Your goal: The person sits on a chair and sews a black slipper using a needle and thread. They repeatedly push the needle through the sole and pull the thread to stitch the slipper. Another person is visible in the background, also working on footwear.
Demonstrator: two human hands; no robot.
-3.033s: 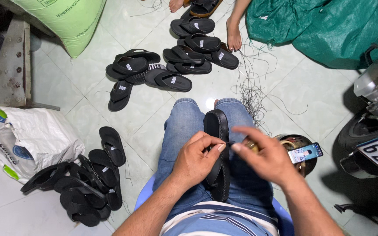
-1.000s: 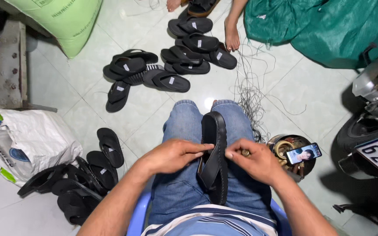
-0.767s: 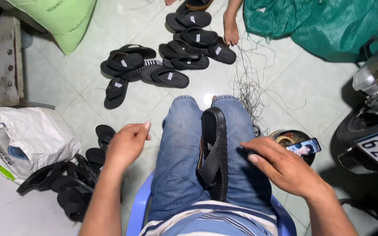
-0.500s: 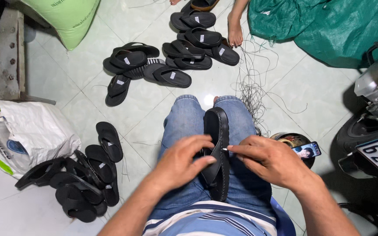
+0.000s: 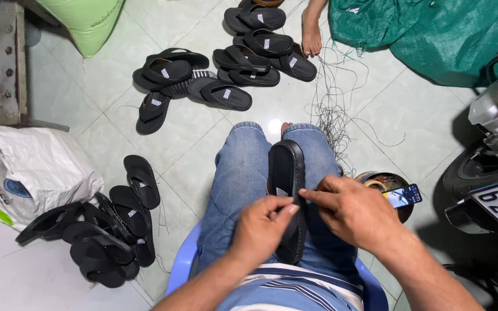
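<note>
A person sits on a blue chair (image 5: 183,270) and looks down at their lap. One black sandal (image 5: 286,173) lies on the lap, between the two legs in blue jeans (image 5: 234,190). Its long way runs straight out from the body toward the knees, heel end near the belly, toe end far away.

Both hands meet at the middle of the sandal. The left hand (image 5: 260,230) comes in from the left side of the sandal. Its fingers are curled and the thumb and first finger pinch together right at the sandal's edge. The right hand (image 5: 350,207) comes in from the right side. Its fingers are bent too, and its first finger points across the sandal and touches it near the small white tag. I cannot tell if it holds something tiny, like a thread. Both hands are just as near the sandal.

To the left of the sandal, down on the tile floor (image 5: 116,109), sits a pile of black sandals (image 5: 105,230) beside a white bag (image 5: 30,167). Past the sandal's toe end lie more black sandals (image 5: 220,69) and loose thin threads (image 5: 332,98). To the right of the sandal is a round tin (image 5: 376,181) with a phone (image 5: 403,196) on top. Another person's bare foot (image 5: 311,34) shows far past the knees.
</note>
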